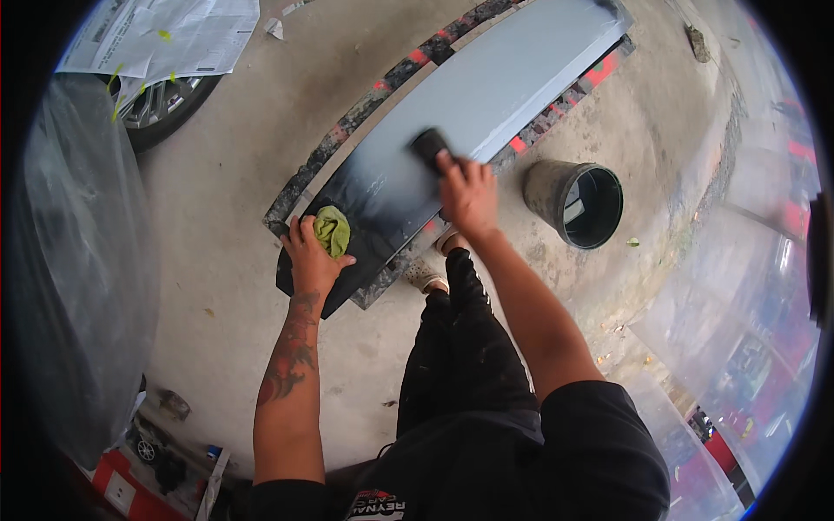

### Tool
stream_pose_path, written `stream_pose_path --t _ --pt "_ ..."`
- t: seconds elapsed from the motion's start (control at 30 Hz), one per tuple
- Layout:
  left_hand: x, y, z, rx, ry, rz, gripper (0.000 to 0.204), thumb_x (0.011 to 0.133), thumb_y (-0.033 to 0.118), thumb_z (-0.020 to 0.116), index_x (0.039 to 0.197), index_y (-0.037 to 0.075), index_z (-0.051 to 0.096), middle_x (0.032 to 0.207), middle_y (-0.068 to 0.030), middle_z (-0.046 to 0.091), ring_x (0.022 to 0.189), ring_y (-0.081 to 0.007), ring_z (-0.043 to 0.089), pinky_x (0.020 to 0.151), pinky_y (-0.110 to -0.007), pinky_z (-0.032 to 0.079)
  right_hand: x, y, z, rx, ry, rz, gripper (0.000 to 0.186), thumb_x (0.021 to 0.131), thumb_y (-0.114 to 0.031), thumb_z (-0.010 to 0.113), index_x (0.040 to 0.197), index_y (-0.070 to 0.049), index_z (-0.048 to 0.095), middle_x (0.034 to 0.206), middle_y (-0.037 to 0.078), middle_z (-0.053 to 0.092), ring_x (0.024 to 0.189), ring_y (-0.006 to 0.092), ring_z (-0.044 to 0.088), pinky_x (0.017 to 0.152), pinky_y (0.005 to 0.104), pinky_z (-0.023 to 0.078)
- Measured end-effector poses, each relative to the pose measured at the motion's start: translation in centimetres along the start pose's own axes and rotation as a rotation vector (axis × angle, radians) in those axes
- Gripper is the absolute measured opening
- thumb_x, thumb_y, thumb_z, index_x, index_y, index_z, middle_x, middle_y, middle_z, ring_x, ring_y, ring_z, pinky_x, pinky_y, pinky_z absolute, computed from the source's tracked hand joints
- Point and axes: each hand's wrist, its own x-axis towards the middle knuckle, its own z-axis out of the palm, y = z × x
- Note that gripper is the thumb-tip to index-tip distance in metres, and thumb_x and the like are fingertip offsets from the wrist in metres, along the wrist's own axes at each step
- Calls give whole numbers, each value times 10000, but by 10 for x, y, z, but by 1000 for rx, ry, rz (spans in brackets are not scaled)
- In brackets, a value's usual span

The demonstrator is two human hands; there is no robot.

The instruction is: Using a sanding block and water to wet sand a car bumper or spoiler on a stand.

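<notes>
A long panel [512, 78], light grey over most of its length and dark at its lower left end, lies across a paint-spotted stand [365, 95]. My left hand [313, 265] rests on the dark end, fingers curled round a crumpled yellow-green cloth [332, 233]. Further along, my right hand [469, 195] grips a black block [427, 146] on the panel where grey turns dark; the block is blurred.
A black bucket [543, 195] stands on the concrete floor [208, 243] right of the panel. Paper sheets [174, 35] partly cover a wheel [165, 113] at upper left. Plastic sheeting [78, 260] hangs left, with more [730, 304] at right. My feet [426, 276] are beside the stand.
</notes>
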Motion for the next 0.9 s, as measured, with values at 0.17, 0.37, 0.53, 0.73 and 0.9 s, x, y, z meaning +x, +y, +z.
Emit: stream_pose_path --t 0.17,0.37,0.53,0.73,0.9 --pt "-2 7 -3 19 7 6 1079 559 270 1001 1377 82 324 1503 -299 346 1475 -461 266 1198 -684 212 -8 -24 6 16 39 230 585 868 -149 682 1433 -189 536 1195 125 593 1041 353 554 853 495 464" --pt "-5 1 3 14 -15 -12 1091 566 281 999 1389 80 313 1503 -298 345 1481 -459 257 1200 -687 201 -64 -50 15 10 -302 -358 576 895 -178 596 1463 -229 512 1257 104 566 1101 317 553 894 473 458" --pt "-2 5 -4 5 -19 -33 1091 566 286 1000 1390 82 314 1489 -293 360 1480 -462 254 1202 -691 192 32 28 -10 -121 70 184 522 895 -173 667 1401 -148 544 1166 125 587 1025 353 554 832 482 485" --pt "1 14 -1 9 -17 -9 1088 561 291 1000 1383 82 319 1482 -287 370 1477 -462 259 1200 -693 193 -90 -71 29 -25 -219 -165 597 891 -173 625 1475 -187 500 1278 132 585 1106 341 552 932 506 442" --pt "-6 -1 -2 25 17 0 1082 564 302 998 1380 82 322 1472 -273 390 1476 -450 269 1200 -690 197 -28 -11 5 -55 -152 -62 567 891 -161 634 1445 -157 515 1211 126 583 1068 334 556 896 488 461"
